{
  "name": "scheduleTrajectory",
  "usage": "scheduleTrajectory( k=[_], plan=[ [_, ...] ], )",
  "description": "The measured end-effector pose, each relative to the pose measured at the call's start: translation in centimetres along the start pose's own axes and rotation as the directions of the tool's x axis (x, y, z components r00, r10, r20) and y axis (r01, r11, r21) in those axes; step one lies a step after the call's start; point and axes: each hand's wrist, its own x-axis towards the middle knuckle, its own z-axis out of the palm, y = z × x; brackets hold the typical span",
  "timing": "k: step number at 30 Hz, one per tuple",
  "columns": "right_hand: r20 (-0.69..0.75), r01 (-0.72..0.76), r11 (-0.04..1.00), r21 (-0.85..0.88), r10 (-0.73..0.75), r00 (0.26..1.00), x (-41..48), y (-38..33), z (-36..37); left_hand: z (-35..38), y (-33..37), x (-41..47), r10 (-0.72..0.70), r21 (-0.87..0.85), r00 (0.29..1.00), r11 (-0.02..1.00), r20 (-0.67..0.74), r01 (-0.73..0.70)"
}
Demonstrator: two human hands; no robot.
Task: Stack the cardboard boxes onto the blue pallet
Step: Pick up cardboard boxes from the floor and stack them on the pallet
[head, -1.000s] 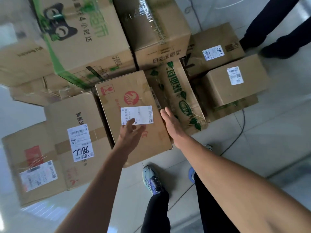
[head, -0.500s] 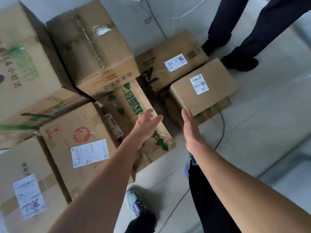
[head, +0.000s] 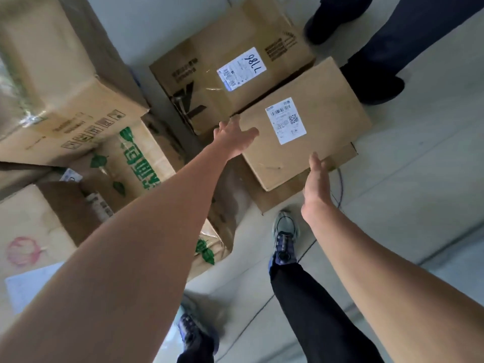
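Note:
A plain cardboard box with a white barcode label lies on top of a flatter box on the floor. My left hand is open at this box's near-left corner, fingers over the edge and thumb on top. My right hand is open at its near edge, palm facing the box side. Behind it sits a second box with a label marked 7786. No blue pallet is in view.
More boxes crowd the left: a large taped one, one with green print and one with a red logo. Another person's dark legs and shoes stand at the upper right. A thin cable runs across the tiled floor beside my feet.
My view and both hands have swung right, away from the red-logo box and past the green-print box. The hands now reach the labelled plain box, one at each side.

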Motion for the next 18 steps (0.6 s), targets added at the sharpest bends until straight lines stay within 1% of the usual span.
scheduleTrajectory(
  k=[5,8,11,13,15,18],
  plan=[
    [-0.032,-0.104,0.992,0.068,0.106,0.994,2.8,0.5,-0.2,1.4,1.2,4.0,0.006,0.095,1.000,0.995,0.001,-0.006],
    [0.013,-0.134,0.985,0.106,0.133,0.991,3.5,1.1,-0.3,1.9,1.3,4.6,-0.022,0.126,1.000,0.992,-0.013,0.024],
    [0.079,-0.142,0.980,0.140,0.132,0.988,3.5,1.5,-0.9,2.6,0.7,4.2,-0.101,0.049,0.993,0.994,0.054,0.098],
    [0.069,-0.126,0.981,0.147,0.117,0.991,3.5,1.6,-1.5,3.2,0.2,3.3,-0.126,0.030,0.987,0.992,0.100,0.123],
    [0.033,-0.078,0.988,0.134,0.075,0.997,3.2,1.3,-2.3,3.8,-0.4,2.0,-0.125,-0.012,0.987,0.992,0.104,0.127],
    [0.020,-0.008,0.993,0.116,0.006,1.000,1.8,0.6,-3.7,4.3,-1.6,-1.3,-0.091,-0.137,0.992,0.985,0.086,0.102]
  ],
)
